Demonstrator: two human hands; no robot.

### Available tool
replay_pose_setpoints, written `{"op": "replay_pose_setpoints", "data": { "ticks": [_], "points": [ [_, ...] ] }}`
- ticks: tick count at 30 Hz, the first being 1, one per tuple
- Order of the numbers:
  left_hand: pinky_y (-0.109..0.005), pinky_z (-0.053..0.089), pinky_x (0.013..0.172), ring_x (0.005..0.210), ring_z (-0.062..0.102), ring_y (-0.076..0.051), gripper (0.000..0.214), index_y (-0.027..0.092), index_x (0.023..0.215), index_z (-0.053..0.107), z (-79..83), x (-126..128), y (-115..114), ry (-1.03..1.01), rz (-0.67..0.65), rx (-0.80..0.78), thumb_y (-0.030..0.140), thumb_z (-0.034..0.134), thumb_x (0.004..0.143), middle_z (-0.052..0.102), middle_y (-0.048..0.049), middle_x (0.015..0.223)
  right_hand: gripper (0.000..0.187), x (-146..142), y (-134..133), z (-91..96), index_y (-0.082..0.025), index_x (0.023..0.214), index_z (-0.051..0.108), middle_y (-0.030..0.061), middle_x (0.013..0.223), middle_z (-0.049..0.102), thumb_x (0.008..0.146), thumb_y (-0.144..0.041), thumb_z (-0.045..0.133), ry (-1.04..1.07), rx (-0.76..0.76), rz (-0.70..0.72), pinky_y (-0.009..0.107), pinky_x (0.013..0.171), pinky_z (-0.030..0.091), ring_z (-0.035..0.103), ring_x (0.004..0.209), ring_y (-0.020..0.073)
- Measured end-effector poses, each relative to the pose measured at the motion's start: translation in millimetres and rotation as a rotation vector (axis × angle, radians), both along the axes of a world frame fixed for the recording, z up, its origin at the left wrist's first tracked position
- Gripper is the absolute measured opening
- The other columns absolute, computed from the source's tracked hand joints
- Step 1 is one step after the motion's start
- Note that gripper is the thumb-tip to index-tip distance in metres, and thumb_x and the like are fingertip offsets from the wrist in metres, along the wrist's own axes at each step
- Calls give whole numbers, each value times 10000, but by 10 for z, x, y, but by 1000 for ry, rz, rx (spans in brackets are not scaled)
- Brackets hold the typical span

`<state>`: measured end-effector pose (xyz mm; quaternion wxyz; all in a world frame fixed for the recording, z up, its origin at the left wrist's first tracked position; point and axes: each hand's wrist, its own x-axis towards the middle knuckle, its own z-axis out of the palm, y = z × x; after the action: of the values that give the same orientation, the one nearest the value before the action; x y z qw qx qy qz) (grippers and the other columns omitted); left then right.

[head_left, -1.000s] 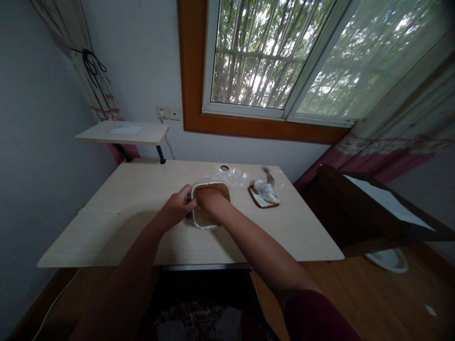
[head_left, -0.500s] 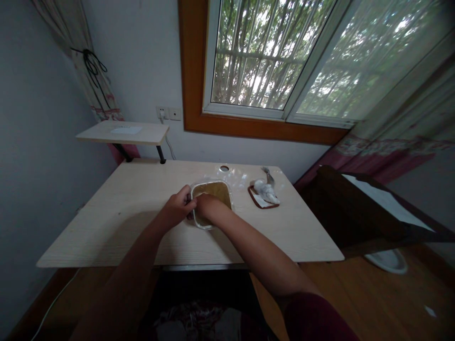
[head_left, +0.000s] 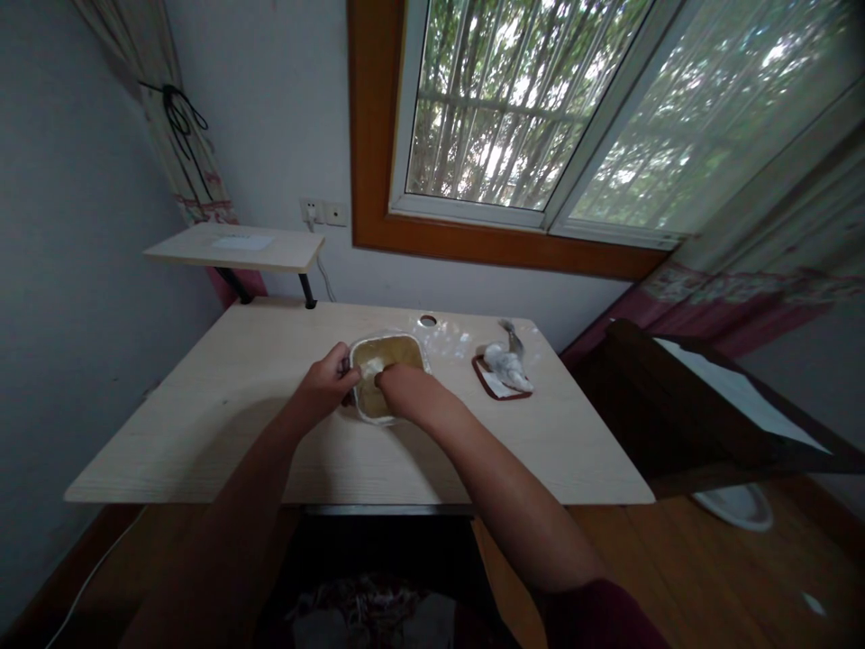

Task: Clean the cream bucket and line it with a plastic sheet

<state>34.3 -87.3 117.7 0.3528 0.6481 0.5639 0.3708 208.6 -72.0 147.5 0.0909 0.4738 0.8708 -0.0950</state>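
A square translucent container (head_left: 405, 345) with a brownish inside sits on the pale wooden table (head_left: 203, 424). My left hand (head_left: 325, 386) grips its left rim, fingers curled over the edge. My right hand (head_left: 405, 393) lies over the container's near right part, fingers bent down into it. A small whitish lump (head_left: 371, 367) shows inside just beyond the fingertips; whether the fingers hold it is hidden.
A brown coaster (head_left: 496, 385) with a crumpled white and grey wad (head_left: 506, 361) lies right of the container. A cable hole (head_left: 427, 320) is at the table's back. A raised shelf (head_left: 236, 248) stands back left, a dark wooden piece (head_left: 676, 406) on the right.
My right hand has drawn back from the container's far side toward its near edge, uncovering the brown inside and a whitish lump. My left hand stays on the rim.
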Motion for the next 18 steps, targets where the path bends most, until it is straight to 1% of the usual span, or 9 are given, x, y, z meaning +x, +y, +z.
{"op": "replay_pose_setpoints", "data": {
  "ticks": [2, 3, 4, 6, 8, 11, 13, 15, 18],
  "points": [
    [-219, 401, 467, 447, 564, -126, 174, 238, 807, 405, 0, -55, 30, -12, -8, -4, 344, 539, 840, 518, 90, 526, 352, 122, 7, 89, -221, 1256, 703, 72, 1243, 722, 987, -177, 480, 115, 6, 129, 252, 1011, 456, 656, 1156, 196],
    [-219, 397, 462, 443, 557, -125, 172, 237, 811, 408, -1, -82, 44, -22, -14, -9, 345, 540, 841, 515, 89, 524, 349, 194, 18, 122, -219, 1265, 693, 61, 1245, 721, 985, -182, 489, 227, 24, 214, 260, 1033, 442, 645, 1167, 191],
    [-217, 392, 458, 440, 551, -123, 172, 236, 815, 409, -3, -107, 58, -32, -20, -14, 345, 540, 842, 511, 89, 525, 352, 269, 31, 145, -214, 1275, 682, 57, 1257, 714, 988, -181, 481, 326, 64, 250, 274, 1055, 430, 633, 1176, 187],
    [-214, 385, 451, 439, 545, -119, 171, 234, 823, 411, -10, -147, 86, -46, -34, -18, 346, 538, 848, 502, 87, 531, 361, 413, 59, 162, -192, 1289, 661, 78, 1305, 681, 1007, -185, 435, 475, 186, 221, 307, 1087, 411, 596, 1220, 190],
    [-210, 383, 450, 441, 538, -112, 178, 232, 821, 410, -23, -169, 117, -42, -50, -11, 352, 536, 858, 495, 85, 542, 368, 527, 92, 139, -187, 1291, 647, 105, 1349, 641, 1021, -202, 397, 600, 324, 132, 345, 1108, 399, 549, 1273, 204],
    [-207, 375, 444, 439, 519, -104, 197, 231, 811, 402, -44, -167, 172, -40, -80, -5, 366, 532, 874, 481, 85, 547, 359, 605, 172, 34, -208, 1318, 614, 129, 1356, 612, 999, -239, 451, 834, 461, 37, 403, 1089, 427, 531, 1286, 237],
    [-208, 365, 437, 433, 508, -102, 208, 231, 809, 398, -55, -148, 210, -46, -91, -15, 370, 538, 876, 470, 85, 547, 375, 607, 248, -71, -229, 1318, 608, 120, 1311, 633, 950, -254, 540, 965, 453, 44, 427, 1057, 458, 568, 1235, 252],
    [-210, 351, 432, 429, 492, -101, 218, 232, 809, 396, -60, -125, 246, -69, -99, -30, 372, 550, 871, 458, 85, 549, 383, 590, 327, -184, -232, 1288, 626, 101, 1251, 671, 908, -248, 583, 1030, 387, 50, 432, 1037, 474, 611, 1170, 253],
    [-216, 334, 442, 449, 465, -98, 238, 232, 804, 391, -68, -94, 307, -141, -106, -40, 382, 568, 861, 434, 84, 572, 405, 565, 436, -328, -233, 1264, 644, 73, 1244, 692, 866, -221, 573, 1097, 279, -44, 424, 1011, 488, 633, 1135, 248]
  ]
}}
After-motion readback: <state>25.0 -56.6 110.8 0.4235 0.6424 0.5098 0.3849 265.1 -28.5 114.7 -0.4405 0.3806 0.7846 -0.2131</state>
